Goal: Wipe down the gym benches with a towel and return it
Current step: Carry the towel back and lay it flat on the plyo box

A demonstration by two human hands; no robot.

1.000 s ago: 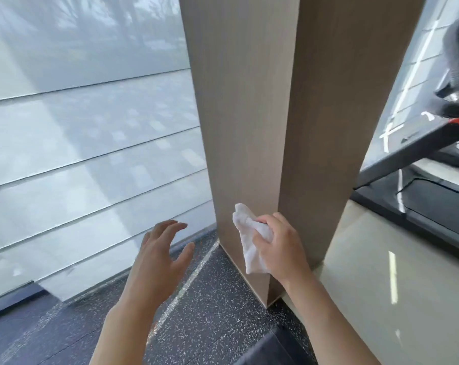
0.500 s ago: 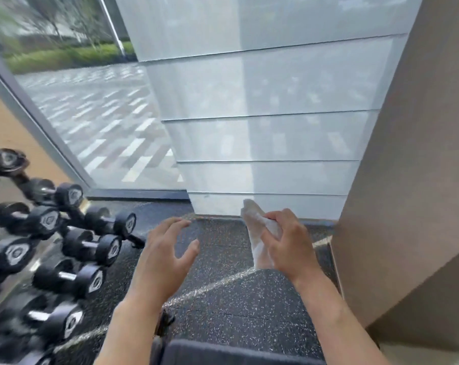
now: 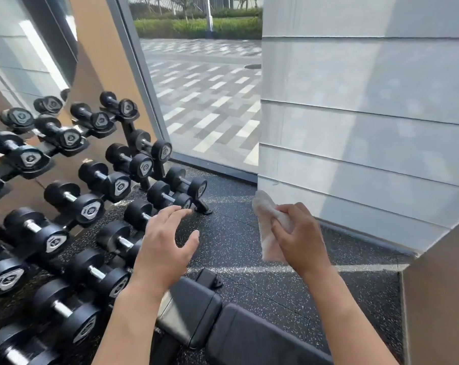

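- Since a second ago the view has swung left, off the wooden pillar and onto a rack of dumbbells [image 3: 91, 206]; both hands have kept their pose, and a bench has come into sight at the bottom edge.
- The right hand [image 3: 299, 241] has its fingers [image 3: 283, 227] curled round a bunched white towel [image 3: 266, 227], which sticks up past the knuckles and hangs below the palm.
- The left hand [image 3: 165, 243] holds nothing; its fingers are spread and loosely bent, hovering in the air.
- The bench [image 3: 223, 330], padded in black, lies below and nearer than both hands, its long axis running from the lower right up toward the left hand; it does not touch either hand.
- The towel hand looks the nearer to the longer pad, so the wipe probably starts with it coming down and back.
- The dumbbells stand just left of the bench; a grey slatted wall [image 3: 368, 127] rises to the right over speckled floor [image 3: 236, 241]. Nothing lies between towel and bench.
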